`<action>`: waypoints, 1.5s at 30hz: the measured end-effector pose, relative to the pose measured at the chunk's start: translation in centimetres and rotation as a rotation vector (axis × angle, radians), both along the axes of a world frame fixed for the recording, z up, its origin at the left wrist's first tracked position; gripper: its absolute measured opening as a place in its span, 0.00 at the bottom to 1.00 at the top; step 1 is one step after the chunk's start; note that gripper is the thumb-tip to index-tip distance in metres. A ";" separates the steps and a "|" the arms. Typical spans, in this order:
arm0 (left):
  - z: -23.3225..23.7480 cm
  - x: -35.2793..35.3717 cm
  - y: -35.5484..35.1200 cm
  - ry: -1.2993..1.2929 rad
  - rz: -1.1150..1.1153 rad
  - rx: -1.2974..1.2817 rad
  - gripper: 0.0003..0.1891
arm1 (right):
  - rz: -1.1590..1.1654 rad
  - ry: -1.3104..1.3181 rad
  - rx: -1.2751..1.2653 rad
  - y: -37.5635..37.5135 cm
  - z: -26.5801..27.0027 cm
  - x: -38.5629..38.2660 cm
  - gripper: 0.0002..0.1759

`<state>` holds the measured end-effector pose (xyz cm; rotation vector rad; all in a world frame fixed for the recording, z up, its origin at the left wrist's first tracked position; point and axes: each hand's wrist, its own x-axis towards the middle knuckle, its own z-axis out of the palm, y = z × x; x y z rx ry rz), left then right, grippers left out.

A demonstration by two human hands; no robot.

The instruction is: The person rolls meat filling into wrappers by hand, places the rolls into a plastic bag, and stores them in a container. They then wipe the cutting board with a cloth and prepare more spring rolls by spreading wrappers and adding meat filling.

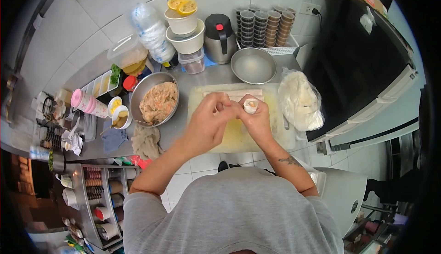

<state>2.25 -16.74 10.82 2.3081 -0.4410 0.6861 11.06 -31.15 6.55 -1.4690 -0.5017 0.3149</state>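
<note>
Over the cutting board [197,116], my right hand [257,125] is wrapped around a small dumpling [250,106], whose pale wrapper stands up around orange-pink filling. My left hand [211,123] is closed beside it, its fingers bent together near my right thumb; whether anything is between them is hidden. Behind my hands lies a stack of pale wrappers [255,92] on the board. To the left, a steel bowl [133,105] holds a mound of minced filling [158,102] flecked with orange and green.
A round metal pan [253,66] sits behind the board. At right is a plastic bag of white wrappers or dough [301,100]. A thermal jug [219,38], stacked tubs [186,38] and lidded cups [262,27] line the wall. Cloths [146,141] lie at the left front.
</note>
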 end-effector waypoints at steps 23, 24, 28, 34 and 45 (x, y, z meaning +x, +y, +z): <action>-8.3 19.6 1.4 0.364 0.055 0.570 0.15 | 0.018 0.130 -0.014 -0.8 1.4 0.9 0.18; -8.6 20.4 1.1 0.447 0.058 0.679 0.14 | 0.006 0.136 -0.013 -0.8 1.4 1.3 0.18; -9.1 22.4 0.6 0.552 0.125 0.713 0.12 | -0.035 0.131 0.010 -0.9 0.6 2.7 0.18; -3.6 18.0 1.7 0.419 -0.086 -0.562 0.14 | -0.061 0.202 0.079 -0.2 0.0 4.2 0.13; -1.9 5.3 -0.9 -0.178 0.067 0.276 0.17 | 0.085 0.191 0.144 1.1 -0.2 2.9 0.07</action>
